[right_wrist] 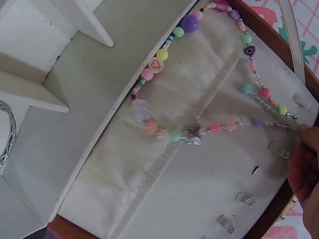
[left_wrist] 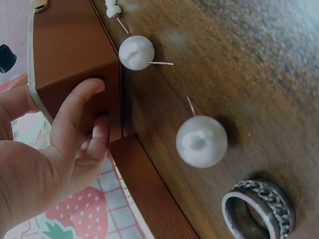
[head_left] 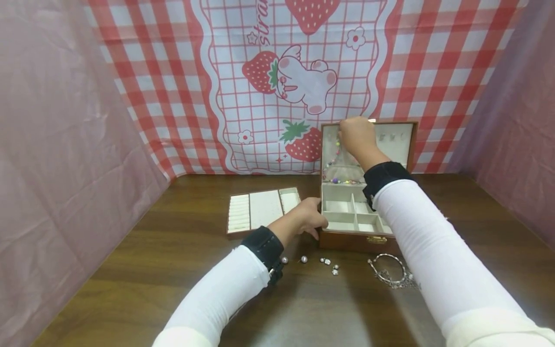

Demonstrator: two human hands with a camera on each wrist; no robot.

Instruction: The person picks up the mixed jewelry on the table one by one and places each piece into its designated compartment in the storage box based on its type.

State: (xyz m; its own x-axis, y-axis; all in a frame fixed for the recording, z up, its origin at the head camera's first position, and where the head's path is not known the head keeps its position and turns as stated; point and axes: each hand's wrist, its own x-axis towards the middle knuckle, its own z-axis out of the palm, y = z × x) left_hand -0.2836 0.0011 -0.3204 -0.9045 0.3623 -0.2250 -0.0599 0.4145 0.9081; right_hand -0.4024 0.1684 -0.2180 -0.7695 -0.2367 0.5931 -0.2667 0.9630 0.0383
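A brown jewelry box (head_left: 347, 240) with pale compartments stands with its lid (head_left: 413, 144) raised. My left hand (head_left: 310, 214) grips the box's left side; the left wrist view shows fingers (left_wrist: 75, 107) against the brown outer wall and the thumb over the rim. Up at the lid's top edge, my right hand (head_left: 357, 137) pinches the end of a colourful beaded necklace (right_wrist: 190, 23). From there the necklace hangs in a loop across the lid's cloth pocket (right_wrist: 164, 114). Small clear hooks (right_wrist: 245, 198) line the lid near the right fingers.
Left of the box lies a loose tray (head_left: 264, 207) with ring slots. In front are pearl earrings (left_wrist: 202, 142), a chain-patterned ring (left_wrist: 259, 209), small white earrings (head_left: 336, 271) and silver bracelets (head_left: 390, 277). A silver twisted piece (right_wrist: 7, 134) sits inside a compartment. Checked cloth (head_left: 173, 96) hangs behind.
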